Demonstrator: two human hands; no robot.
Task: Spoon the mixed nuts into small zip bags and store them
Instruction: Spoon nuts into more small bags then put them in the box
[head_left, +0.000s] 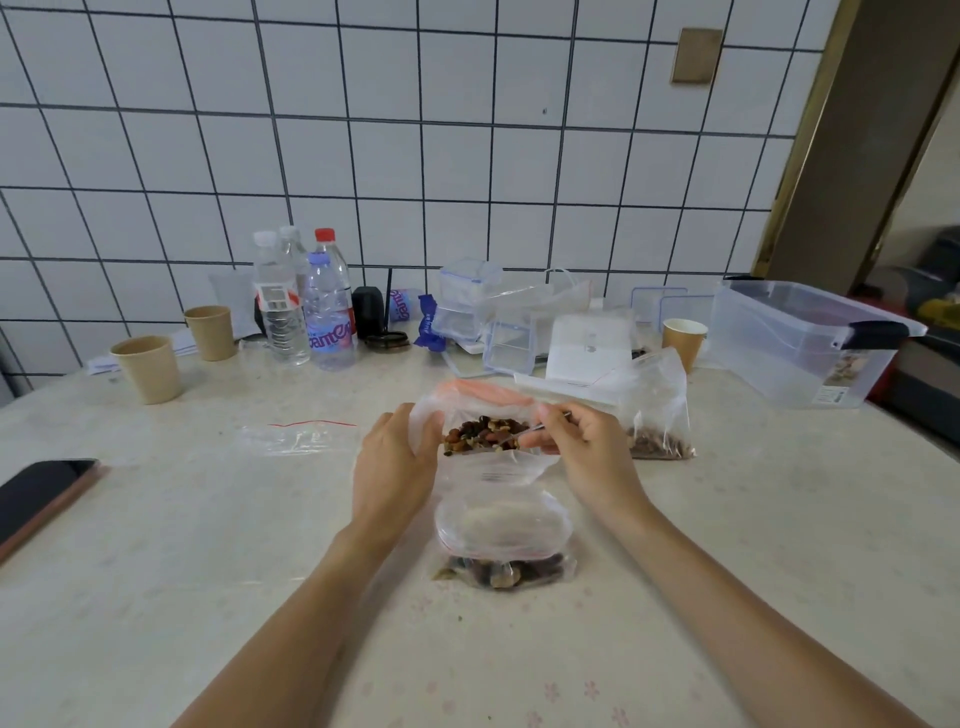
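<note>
A large bag (485, 415) of mixed nuts (483, 434) is held open at the middle of the tabletop (208, 545). Its left edge is gripped by the left hand (397, 467), the fingers curled round the plastic. A thin metal spoon (530, 428) is pinched in the fingers of the right hand (582, 447), and its tip is sunk among the nuts. Just in front of the large bag, nearer the person, a small zip bag (501, 540) is stood open, with a layer of nuts at its bottom. A second small bag (657, 415) with nuts in it is seen just to the right of the right hand. An empty zip bag (301, 436) is laid flat to the left. A clear storage box (800, 343) is set at the far right, water bottles (304, 306) and paper cups (150, 369) at the back left, and a phone (41, 493) at the left edge.
</note>
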